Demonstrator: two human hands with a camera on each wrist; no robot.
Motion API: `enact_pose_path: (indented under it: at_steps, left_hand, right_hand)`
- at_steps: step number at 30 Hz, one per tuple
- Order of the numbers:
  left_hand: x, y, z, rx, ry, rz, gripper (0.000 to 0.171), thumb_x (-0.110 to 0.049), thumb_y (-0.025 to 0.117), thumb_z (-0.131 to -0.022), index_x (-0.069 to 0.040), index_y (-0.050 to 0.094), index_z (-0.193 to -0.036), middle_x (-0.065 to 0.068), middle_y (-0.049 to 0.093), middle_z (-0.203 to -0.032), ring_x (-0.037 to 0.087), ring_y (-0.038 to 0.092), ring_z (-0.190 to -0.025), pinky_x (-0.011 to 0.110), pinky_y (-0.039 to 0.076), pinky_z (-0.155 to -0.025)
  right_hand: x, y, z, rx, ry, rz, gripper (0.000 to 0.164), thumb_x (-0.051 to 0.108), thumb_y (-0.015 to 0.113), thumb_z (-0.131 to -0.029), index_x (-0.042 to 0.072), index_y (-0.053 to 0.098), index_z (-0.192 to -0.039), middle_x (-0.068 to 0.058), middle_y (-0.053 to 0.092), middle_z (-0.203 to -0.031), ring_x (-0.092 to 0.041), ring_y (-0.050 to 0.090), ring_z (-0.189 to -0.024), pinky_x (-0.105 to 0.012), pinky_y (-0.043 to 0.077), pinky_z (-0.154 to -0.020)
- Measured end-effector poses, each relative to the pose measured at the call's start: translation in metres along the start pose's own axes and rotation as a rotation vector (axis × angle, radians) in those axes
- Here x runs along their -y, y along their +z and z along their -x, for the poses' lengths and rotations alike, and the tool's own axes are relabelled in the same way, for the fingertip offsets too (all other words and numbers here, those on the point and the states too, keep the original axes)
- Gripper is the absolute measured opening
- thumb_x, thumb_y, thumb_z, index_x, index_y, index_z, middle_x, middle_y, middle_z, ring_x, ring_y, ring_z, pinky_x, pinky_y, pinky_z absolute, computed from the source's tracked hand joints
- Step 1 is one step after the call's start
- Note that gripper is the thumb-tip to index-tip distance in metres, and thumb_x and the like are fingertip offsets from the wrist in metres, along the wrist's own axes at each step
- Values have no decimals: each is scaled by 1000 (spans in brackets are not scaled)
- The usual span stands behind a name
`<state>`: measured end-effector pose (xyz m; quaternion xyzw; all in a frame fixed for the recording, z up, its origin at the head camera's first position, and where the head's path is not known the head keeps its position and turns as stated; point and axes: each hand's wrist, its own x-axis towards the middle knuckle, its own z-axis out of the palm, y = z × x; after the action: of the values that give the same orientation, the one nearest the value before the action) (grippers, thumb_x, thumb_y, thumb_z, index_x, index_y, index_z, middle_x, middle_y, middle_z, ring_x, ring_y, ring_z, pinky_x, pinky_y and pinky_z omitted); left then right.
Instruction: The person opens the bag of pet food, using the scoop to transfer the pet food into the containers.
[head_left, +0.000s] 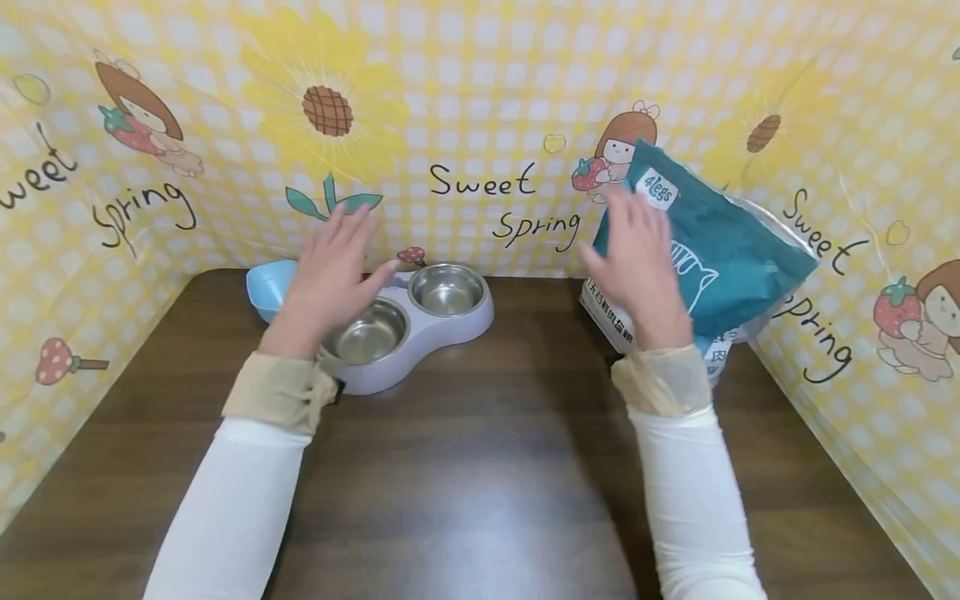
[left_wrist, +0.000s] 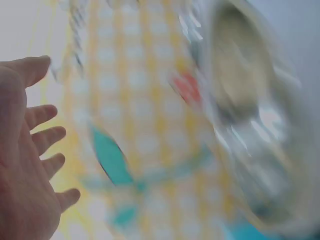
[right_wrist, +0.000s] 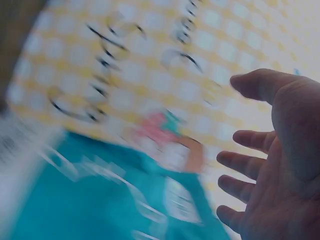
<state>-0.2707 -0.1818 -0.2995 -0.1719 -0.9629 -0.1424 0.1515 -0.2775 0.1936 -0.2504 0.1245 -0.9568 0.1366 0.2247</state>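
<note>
Bright head view, smeared wrist views

Between the sleeves (head_left: 697,492), glare pales the tabletop (head_left: 457,500); shadow falls just left of the right one. The metal bowl (left_wrist: 237,60) beside the left hand (head_left: 324,271) and teal bag (right_wrist: 75,202) beside the right hand (head_left: 639,254) blur; wall cloth (left_wrist: 50,30) behind the fingers (left_wrist: 49,140) washes out.

The bare left hand (head_left: 326,271) and right hand (head_left: 637,258) rise from white clothing: a left sleeve (head_left: 232,500) at lower left of the head view, and a right sleeve (head_left: 693,492), creased near the bottom edge, at lower right. A beige left band (head_left: 273,392) and right band (head_left: 667,379) (finely meshed, it seems) top them, bunched.
</note>
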Motion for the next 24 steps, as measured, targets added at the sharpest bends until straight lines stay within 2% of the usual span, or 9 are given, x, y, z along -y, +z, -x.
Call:
enact_pose_path:
  at_steps: [3, 5, 8, 10, 13, 16, 20, 24]
  left_hand:
    - [-46, -9, -30, -11, 116, 27, 71, -48, 45, -101, -14, 19, -159, 8, 14, -164, 25, -1, -148, 59, 9, -120]
    - [-76, -11, -51, 2, 190, 69, 71, -47, 47, -101, -14, 21, -158, 6, 17, -164, 21, 3, -148, 52, 11, -122]
    - [-116, -11, -76, 57, 240, 178, 72, -48, 48, -100, -17, 20, -158, 0, 16, -164, 13, 3, -147, 42, 12, -123]
    - [-137, -8, -89, 108, 247, 271, 72, -48, 48, -100, -18, 18, -159, -2, 15, -164, 8, 4, -146, 37, 12, -124]
    - [-166, -1, -104, 207, 224, 443, 73, -47, 49, -100, -20, 14, -159, -5, 14, -164, 4, 12, -144, 34, 17, -123]
    - [-196, 11, -116, 303, 210, 600, 74, -45, 51, -100, -21, 12, -159, -5, 17, -163, 3, 17, -142, 32, 20, -122]
    - [-232, 23, -126, 395, 168, 691, 74, -47, 51, -100, -23, 13, -159, -7, 20, -162, 3, 19, -142, 30, 21, -121]
    - [-260, 28, -134, 457, 70, 797, 69, -50, 49, -100, -27, 19, -158, -11, 27, -159, 2, 27, -139, 28, 27, -119]
  right_hand:
    - [-5, -41, -13, -30, 3, 42, 67, 33, 57, -95, 1, 33, -148, -22, 35, -151, -38, 25, -138, -57, 18, -117]
    - [-10, -67, -22, 22, 59, 77, 70, 35, 52, -96, -3, 29, -150, -27, 33, -151, -43, 25, -137, -59, 19, -116]
    - [-18, -100, -31, 249, 193, 164, 80, 46, 44, -98, -8, 18, -152, -36, 27, -151, -52, 27, -132, -66, 24, -110]
    - [-26, -114, -36, 422, 240, 215, 82, 50, 41, -98, -14, 22, -147, -39, 34, -144, -54, 36, -124, -68, 31, -104]
    - [-39, -127, -39, 621, 232, 261, 79, 48, 40, -100, -22, 35, -134, -42, 47, -127, -51, 50, -106, -69, 40, -92]
    - [-53, -134, -39, 722, 165, 327, 68, 37, 39, -102, -28, 44, -124, -44, 52, -117, -48, 53, -96, -67, 43, -90]
    - [-64, -137, -37, 749, 66, 435, 57, 26, 40, -101, -28, 47, -119, -44, 54, -112, -47, 53, -91, -65, 43, -89]
    - [-65, -134, -35, 723, -46, 436, 40, 13, 47, -97, -25, 52, -112, -39, 60, -101, -43, 55, -84, -63, 44, -84]
